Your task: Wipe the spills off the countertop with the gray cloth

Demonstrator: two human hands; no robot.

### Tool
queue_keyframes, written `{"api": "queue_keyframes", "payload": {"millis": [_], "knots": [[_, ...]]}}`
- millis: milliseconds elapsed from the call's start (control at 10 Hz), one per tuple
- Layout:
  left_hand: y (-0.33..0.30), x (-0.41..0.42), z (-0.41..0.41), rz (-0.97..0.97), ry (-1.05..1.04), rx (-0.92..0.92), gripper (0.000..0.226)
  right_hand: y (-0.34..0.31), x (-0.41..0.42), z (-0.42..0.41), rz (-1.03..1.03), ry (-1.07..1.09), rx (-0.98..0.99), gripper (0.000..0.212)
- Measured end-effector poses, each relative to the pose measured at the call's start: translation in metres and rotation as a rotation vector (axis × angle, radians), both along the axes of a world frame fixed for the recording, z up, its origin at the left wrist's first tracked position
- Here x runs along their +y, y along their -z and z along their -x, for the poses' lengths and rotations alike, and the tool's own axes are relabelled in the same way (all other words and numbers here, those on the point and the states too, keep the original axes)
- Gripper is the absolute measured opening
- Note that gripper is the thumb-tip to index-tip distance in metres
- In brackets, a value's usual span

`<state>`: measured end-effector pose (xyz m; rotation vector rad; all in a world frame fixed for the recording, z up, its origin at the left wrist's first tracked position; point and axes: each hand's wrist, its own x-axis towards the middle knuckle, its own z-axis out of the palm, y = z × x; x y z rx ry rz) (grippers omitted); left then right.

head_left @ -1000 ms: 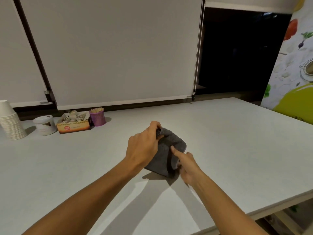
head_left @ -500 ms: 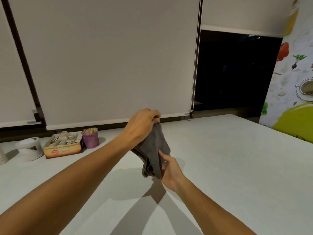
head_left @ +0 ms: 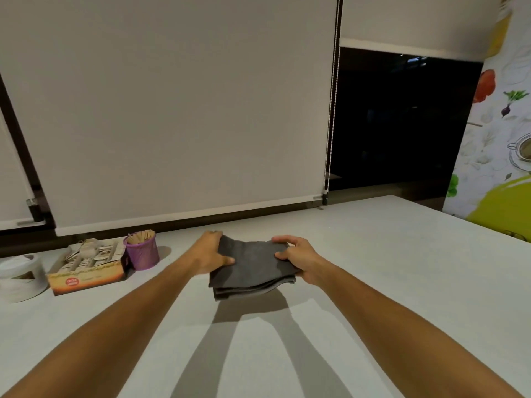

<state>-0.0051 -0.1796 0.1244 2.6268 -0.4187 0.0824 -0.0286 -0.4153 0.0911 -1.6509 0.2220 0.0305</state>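
While arms reach forward | left hand (head_left: pixel 207 255), right hand (head_left: pixel 298 258) grip folded gray cloth (head_left: pixel 251 267) edges

Dim, warm indoor light — from above and behind.
Long soft shadows of both arms across the pale countertop (head_left: pixel 388 268), darker under the cloth (head_left: pixel 253 265); black, unlit window (head_left: pixel 396 122); slightly soft throughout, straight lines bowed toward the edges — wide-angle distortion.
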Motion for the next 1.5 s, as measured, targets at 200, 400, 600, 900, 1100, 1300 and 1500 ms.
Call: {"api": "queue_keyframes", "payload": {"millis": [200,400,600,900,1100,1300,1500], "knots": [[0.033,-0.003,-0.021,-0.02,-0.02,0.124,0.073,0.019,0.013,-0.036,0.289,-0.024,0.027,0.046],[0.042,-0.001,-0.057,0.009,-0.061,0.127,0.079,0.033,0.019,-0.074,0.502,-0.097,-0.043,0.056],[0.036,-0.001,-0.105,0.112,-0.068,0.076,0.073,0.014,0.018,-0.126,0.565,-0.07,-0.163,0.055],[0.079,-0.017,-0.158,0.177,-0.196,0.214,0.05,0.049,0.005,-0.19,0.897,-0.149,-0.015,0.042],[0.131,-0.021,-0.163,-0.342,-0.074,0.165,0.08,0.084,0.01,-0.188,1.282,-0.298,-0.087,0.055],[0.139,-0.027,-0.157,-0.445,-0.075,0.22,0.088,0.102,0.025,-0.174,1.399,-0.483,-0.06,0.075],[0.11,-0.029,-0.138,-0.43,-0.086,0.156,0.091,0.086,0.034,-0.155,1.403,-0.466,-0.126,0.078]]}}
